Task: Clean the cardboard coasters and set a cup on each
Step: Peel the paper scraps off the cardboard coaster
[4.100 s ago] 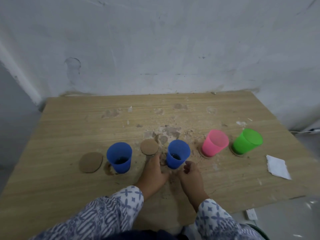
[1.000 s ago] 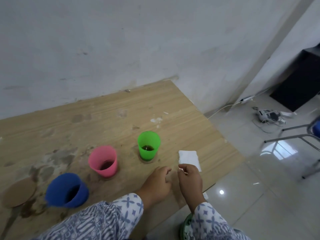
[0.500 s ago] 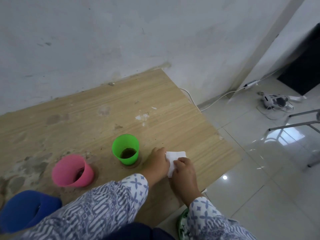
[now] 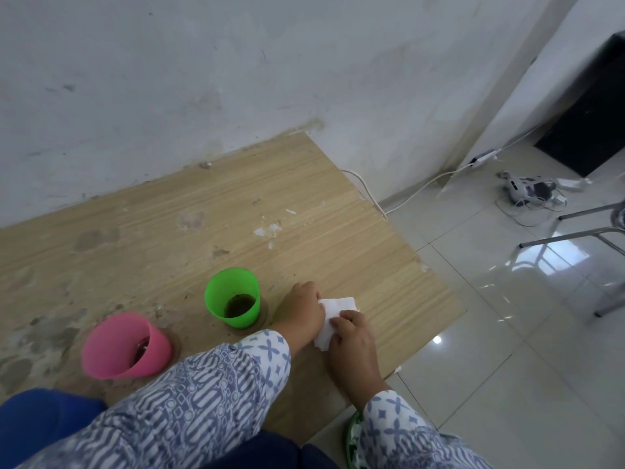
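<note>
A white folded tissue (image 4: 333, 313) lies near the right edge of the wooden table (image 4: 304, 204). My left hand (image 4: 302, 308) grips its left edge and my right hand (image 4: 351, 336) pinches its lower right part. Just left of my left hand a green cup (image 4: 233, 296) with dark liquid stands on a cardboard coaster (image 4: 265, 318). Farther left, a pink cup (image 4: 123, 346) stands on another coaster, mostly hidden. A blue cup (image 4: 40, 418) shows at the bottom left corner behind my sleeve.
The tabletop carries dried stains and white crumbs (image 4: 269, 230). The table's right edge drops to a glossy tiled floor with a white cable (image 4: 416, 187), a power strip and metal chair legs (image 4: 575, 233). A green rim (image 4: 350, 438) shows under my right sleeve.
My view has swung right from the blue cups and bare coasters to the tissue. Both hands moved to the tissue and took hold of it.
</note>
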`<state>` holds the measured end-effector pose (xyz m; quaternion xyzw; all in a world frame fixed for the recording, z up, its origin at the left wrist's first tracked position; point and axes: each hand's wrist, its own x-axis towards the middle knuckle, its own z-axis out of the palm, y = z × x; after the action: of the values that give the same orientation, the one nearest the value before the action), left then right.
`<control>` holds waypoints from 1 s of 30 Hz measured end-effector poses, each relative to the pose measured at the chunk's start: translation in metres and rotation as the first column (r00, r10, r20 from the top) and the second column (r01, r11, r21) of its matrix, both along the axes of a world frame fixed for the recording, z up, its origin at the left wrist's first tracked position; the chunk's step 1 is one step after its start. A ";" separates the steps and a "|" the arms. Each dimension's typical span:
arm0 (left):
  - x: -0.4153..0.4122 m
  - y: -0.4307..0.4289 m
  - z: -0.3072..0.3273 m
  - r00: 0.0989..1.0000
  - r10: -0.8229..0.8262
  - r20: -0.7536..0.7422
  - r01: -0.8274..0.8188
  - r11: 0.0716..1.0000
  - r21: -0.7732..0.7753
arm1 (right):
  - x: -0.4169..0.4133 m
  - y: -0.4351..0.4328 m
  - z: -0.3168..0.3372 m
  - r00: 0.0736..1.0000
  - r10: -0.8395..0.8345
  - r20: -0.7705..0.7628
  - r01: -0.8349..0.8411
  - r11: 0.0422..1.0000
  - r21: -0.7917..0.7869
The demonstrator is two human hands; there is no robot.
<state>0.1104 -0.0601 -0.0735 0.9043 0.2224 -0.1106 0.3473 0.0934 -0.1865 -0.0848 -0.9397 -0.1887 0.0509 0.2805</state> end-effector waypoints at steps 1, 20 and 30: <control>0.000 0.001 0.000 1.000 -0.005 0.005 0.005 1.000 0.000 | 0.000 0.000 0.001 1.000 -0.002 -0.003 0.002 1.000 -0.004; -0.014 0.003 0.005 0.987 0.064 0.147 -0.041 0.987 -0.153 | 0.001 0.002 0.014 0.968 -0.133 -0.212 0.154 0.985 0.083; -0.039 -0.004 0.014 0.973 0.025 0.227 0.034 0.968 -0.250 | 0.009 0.010 0.027 0.812 -0.349 -0.468 0.478 0.858 0.189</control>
<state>0.0713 -0.0641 -0.0598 0.8599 0.1630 -0.0339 0.4826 0.1029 -0.1768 -0.0574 -0.8716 0.0819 0.1587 0.4566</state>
